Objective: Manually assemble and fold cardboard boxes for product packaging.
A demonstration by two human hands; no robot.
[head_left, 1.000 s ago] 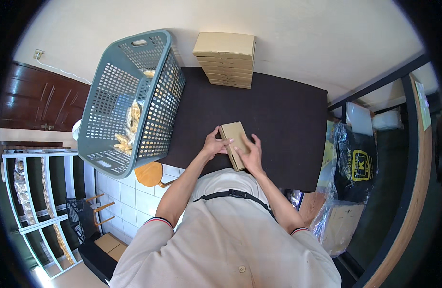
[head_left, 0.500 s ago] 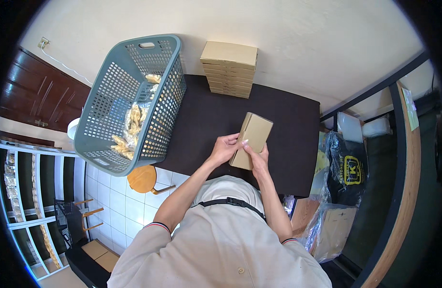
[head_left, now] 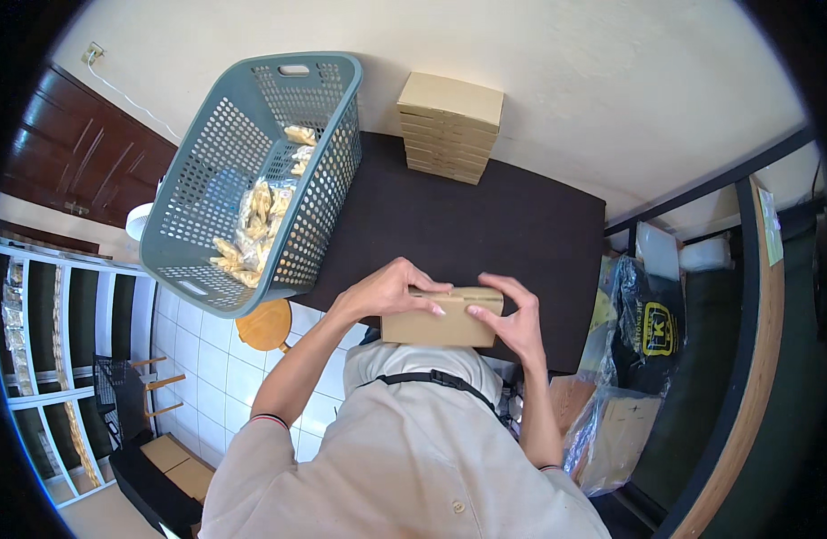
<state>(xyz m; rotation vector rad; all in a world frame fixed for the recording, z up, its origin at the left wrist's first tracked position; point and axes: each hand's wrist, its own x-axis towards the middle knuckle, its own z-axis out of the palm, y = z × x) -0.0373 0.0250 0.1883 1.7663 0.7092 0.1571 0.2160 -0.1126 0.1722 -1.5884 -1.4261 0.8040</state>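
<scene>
One dark-covered bench (head_left: 449, 220) is spreading across mid-frame. A perforated laundry basket (head_left: 319, 193) is standing upper left; a stack of cardboard boxes (head_left: 449, 130) is rising at top centre. Below centre, a brown cardboard box (head_left: 439, 329) is overlapping the bench's near edge. The left hand (head_left: 391, 292) and right hand (head_left: 519, 316) are gripping its upper corners. Loosening fingers would be risking a drop; hard thumb pressure, a dent.
</scene>
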